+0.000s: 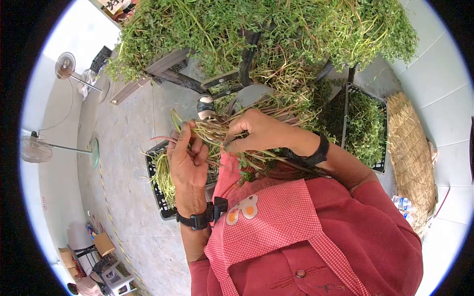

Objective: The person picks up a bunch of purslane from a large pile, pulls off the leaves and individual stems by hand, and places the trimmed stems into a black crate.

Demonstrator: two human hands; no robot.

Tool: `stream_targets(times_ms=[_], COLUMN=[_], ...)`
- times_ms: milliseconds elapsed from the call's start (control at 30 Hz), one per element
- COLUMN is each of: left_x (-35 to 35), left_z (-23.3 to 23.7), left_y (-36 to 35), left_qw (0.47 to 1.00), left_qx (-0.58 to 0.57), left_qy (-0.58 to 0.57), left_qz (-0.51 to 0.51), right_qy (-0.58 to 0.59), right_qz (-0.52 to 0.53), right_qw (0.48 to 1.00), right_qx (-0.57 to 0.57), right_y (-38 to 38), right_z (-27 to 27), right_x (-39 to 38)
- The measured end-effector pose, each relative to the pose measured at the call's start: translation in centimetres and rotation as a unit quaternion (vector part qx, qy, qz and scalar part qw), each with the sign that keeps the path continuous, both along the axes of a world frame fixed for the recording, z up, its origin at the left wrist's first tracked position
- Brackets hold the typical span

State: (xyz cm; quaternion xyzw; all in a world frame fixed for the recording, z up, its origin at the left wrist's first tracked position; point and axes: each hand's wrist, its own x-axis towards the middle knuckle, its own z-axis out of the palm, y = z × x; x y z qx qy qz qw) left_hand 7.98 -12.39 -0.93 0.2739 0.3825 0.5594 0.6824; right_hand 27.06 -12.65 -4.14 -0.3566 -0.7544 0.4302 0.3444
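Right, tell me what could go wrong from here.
The bunch of thin stems at the left hand and right hand has ends sticking out unevenly; some could slip loose.
The heap of leafy greens in front droops at its edges, so bits might drop.
Pale green stems poke past the rim of the black plastic crate on the left and may spill.

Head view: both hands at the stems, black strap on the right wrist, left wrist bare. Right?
Not quite: the left wrist isn't bare. The head view shows a buckled black strap around it. The rest holds: left hand and right hand are both at the stems, and the right wrist has its black strap.
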Motion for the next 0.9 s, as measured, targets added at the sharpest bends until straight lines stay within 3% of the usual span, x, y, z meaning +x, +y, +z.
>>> stream_targets(times_ms=[67, 100, 167, 200, 267, 300, 367, 400, 467, 500, 600, 633, 667, 733, 900], left_x=[0.3, 0.6, 1.1, 1.7, 2.4, 2.7, 2.1, 1.1, -2.4, -4.5, -9.0, -10.2, -11.0, -12.2, -12.9], left_z=[0.0, 0.0, 0.0, -0.3, -0.5, -0.4, 0.3, 0.3, 0.0, 0.1, -0.3, -0.6, -1.0, -2.0, -3.3], left_y=[-0.1, -0.2, -0.7, -1.1, -1.9, -2.2, -2.4, -1.9, -0.4, 0.3, 1.7, 1.7, 1.6, 1.5, 1.3], left_qw=[1.000, 0.999, 0.998, 0.998, 0.997, 0.996, 0.988, 0.989, 0.994, 0.989, 0.980, 0.975, 0.976, 0.967, 0.950], left_qx=[0.008, 0.034, 0.063, 0.051, 0.040, 0.038, 0.059, 0.060, 0.048, 0.075, 0.091, 0.079, 0.078, 0.064, 0.066], left_qy=[0.002, 0.000, 0.006, 0.030, 0.055, -0.005, -0.063, -0.062, -0.085, -0.115, -0.176, -0.206, -0.203, -0.247, -0.304], left_qz=[0.012, 0.000, 0.000, -0.026, -0.040, -0.083, -0.127, -0.122, -0.047, -0.048, -0.025, 0.005, 0.007, 0.004, -0.024], right_qy=[-0.027, -0.027, -0.009, -0.004, 0.066, 0.067, 0.164, 0.163, 0.366, 0.394, 0.385, 0.270, 0.272, 0.442, 0.438], right_qz=[-0.022, -0.021, -0.146, -0.133, -0.211, -0.200, -0.286, -0.280, -0.210, -0.199, -0.194, -0.228, -0.225, -0.155, -0.139], right_qw=[0.996, 0.996, 0.989, 0.991, 0.971, 0.973, 0.910, 0.911, 0.852, 0.828, 0.859, 0.919, 0.918, 0.815, 0.827], right_qx=[-0.085, -0.085, -0.003, -0.004, -0.092, -0.092, -0.254, -0.254, -0.311, -0.345, -0.276, -0.177, -0.179, -0.342, -0.325], right_y=[-0.1, -0.1, 0.0, 0.0, 0.0, 0.2, 0.9, 1.2, 1.0, 0.9, 0.9, 1.6, 1.5, 0.7, 0.9], right_z=[0.5, 0.6, 0.7, 0.9, 1.6, 1.4, 1.1, 1.1, 1.1, 1.2, 0.3, -1.0, -1.7, 1.0, 0.6], right_x=[0.4, 0.6, 0.4, 0.2, 0.4, 0.7, 1.7, 2.2, 3.0, 3.0, 3.2, 3.1, 3.6, 3.5, 3.5])
